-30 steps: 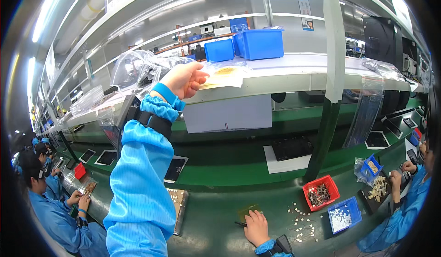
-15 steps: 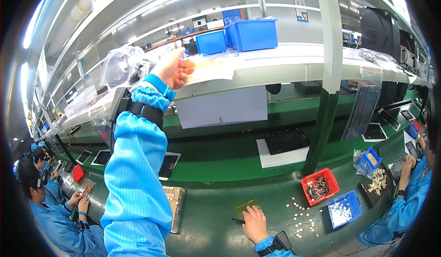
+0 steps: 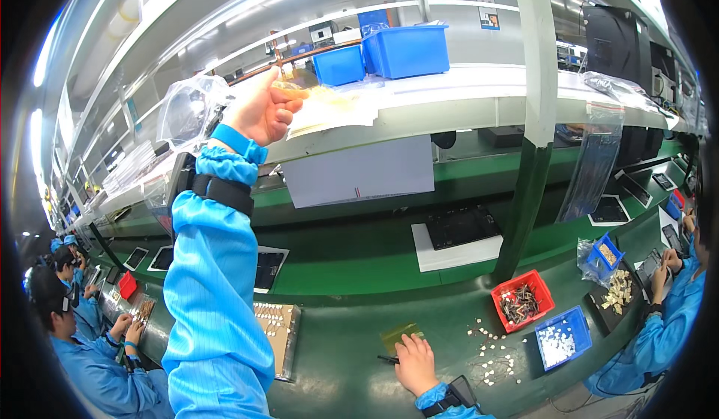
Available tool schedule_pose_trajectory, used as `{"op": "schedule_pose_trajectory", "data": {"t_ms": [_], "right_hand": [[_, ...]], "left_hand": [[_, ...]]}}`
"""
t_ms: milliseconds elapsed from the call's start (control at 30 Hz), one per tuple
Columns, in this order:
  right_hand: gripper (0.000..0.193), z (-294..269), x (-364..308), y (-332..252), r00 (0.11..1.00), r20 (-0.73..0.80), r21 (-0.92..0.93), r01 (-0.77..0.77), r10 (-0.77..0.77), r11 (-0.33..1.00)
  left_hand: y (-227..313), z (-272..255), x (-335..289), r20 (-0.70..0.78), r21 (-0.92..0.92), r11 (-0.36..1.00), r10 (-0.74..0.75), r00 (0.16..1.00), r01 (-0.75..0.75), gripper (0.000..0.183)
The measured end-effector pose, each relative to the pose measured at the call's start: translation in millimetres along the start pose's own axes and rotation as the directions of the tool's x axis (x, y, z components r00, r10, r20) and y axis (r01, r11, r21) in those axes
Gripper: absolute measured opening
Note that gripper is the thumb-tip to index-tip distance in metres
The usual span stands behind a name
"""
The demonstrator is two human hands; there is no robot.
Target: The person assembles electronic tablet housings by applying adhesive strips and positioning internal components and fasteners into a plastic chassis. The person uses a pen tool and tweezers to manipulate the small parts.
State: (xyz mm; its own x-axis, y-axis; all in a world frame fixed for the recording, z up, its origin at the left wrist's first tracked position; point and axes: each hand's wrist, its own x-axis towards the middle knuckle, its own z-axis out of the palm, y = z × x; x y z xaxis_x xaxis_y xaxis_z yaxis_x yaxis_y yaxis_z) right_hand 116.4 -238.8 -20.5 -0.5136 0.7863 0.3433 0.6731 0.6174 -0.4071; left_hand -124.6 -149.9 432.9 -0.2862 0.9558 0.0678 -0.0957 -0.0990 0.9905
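My left hand [image 3: 262,112] is raised at the shelf, fingers curled and thumb up. A sliver of translucent yellow film [image 3: 288,86] shows between thumb and fingers, beside pale yellow sheets [image 3: 337,112] lying on the shelf edge. Low on the green bench, my right hand [image 3: 416,363] is closed around a thin black tool [image 3: 388,359]; only its end sticks out on the left, so its kind is hidden. Just beyond those fingers lies a yellow-green translucent film [image 3: 401,336]. Left of it stands a board [image 3: 281,333] with rows of small pale pieces.
Small white pieces with leads [image 3: 490,351] lie scattered right of my right hand. Beyond are a red bin [image 3: 545,288] of dark parts and a blue bin [image 3: 583,336] of white pieces. A green-and-white post [image 3: 528,187] rises behind. Co-workers [image 3: 97,359] sit at either side.
My left hand has shifted slightly left and its fingers have curled tighter, with the yellow film now showing at them. The right hand stays in place.
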Motion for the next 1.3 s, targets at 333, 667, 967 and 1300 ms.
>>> {"op": "schedule_pose_trajectory", "data": {"t_ms": [333,667,967,1300], "right_hand": [[0.040,-2.7,-3.8,-4.9,1.000,0.007,0.019,0.000,0.000,1.000],[0.023,-77.1,-3.6,-36.3,0.827,-0.561,0.490,0.369,-0.038,0.790],[0.016,-109.3,-69.0,-18.6,0.988,-0.148,0.775,0.096,0.032,0.624],[0.015,-116.5,-128.0,11.3,0.875,-0.146,0.867,-0.112,0.462,0.486]], "left_hand": [[-35.6,8.1,20.9,0.059,0.973,0.119,0.701,0.711,-0.198,0.056],[-113.2,47.3,-36.9,0.336,0.500,-0.375,0.915,-0.223,-0.781,0.004],[-413.5,66.3,62.0,0.633,0.688,0.042,0.454,0.627,-0.725,0.019],[-467.1,59.6,97.1,0.472,0.863,0.059,0.265,0.841,-0.502,0.016]]}}
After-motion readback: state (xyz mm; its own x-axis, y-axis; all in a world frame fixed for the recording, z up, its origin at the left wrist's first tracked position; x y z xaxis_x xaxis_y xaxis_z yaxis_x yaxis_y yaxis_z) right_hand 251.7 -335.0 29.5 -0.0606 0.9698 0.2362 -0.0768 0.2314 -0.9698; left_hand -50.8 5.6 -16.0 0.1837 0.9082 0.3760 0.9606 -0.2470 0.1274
